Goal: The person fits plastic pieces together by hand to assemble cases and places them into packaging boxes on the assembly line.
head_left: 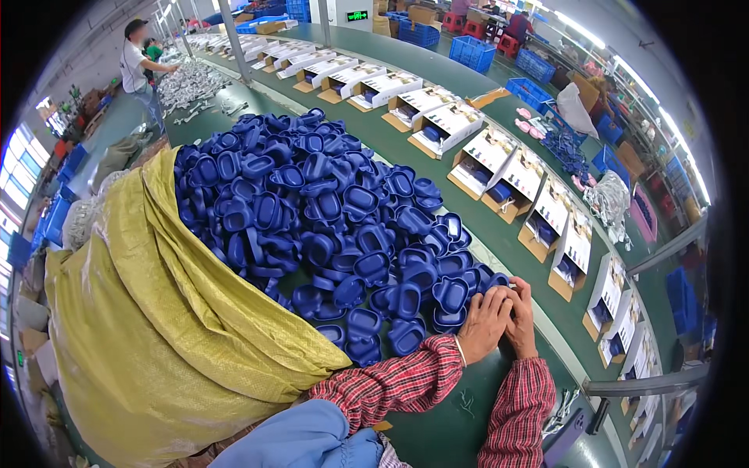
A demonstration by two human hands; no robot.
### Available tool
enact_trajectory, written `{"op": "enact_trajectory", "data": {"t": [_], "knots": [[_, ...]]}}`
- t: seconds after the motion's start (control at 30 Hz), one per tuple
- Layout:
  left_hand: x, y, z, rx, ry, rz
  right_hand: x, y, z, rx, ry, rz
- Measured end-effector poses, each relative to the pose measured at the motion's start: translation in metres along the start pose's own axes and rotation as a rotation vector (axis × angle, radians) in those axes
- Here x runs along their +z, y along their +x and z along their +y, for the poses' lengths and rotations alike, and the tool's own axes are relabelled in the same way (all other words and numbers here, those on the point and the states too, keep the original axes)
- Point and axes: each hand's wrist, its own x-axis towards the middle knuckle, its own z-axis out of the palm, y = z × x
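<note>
A big heap of dark blue oval plastic shells, each with a recessed middle and a raised rim, covers the green worktop. At the heap's right end my left hand and my right hand are close together, fingers curled and touching. A blue plastic shell shows just beyond the left fingertips, which appear closed on it. The right fingers bend over beside the left ones, and whatever is in them is hidden. A yellow woven sack lies at the left, its mouth against the heap.
Past the worktop's pale edge strip, a green conveyor carries a row of open printed boxes. A metal bar crosses at the right. Grey-white parts lie piled beside a standing person. Blue crates stand beyond.
</note>
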Motion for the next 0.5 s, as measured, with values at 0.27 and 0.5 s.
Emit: {"op": "enact_trajectory", "data": {"t": [0.27, 0.5], "knots": [[0.018, 0.009, 0.013, 0.058, 0.081, 0.031, -0.028, -0.037, 0.015, 0.054, -0.383, 0.089], [-0.004, 0.011, -0.017, 0.036, 0.089, -0.113, -0.016, -0.020, -0.022, 0.170, -0.509, -0.028]]}}
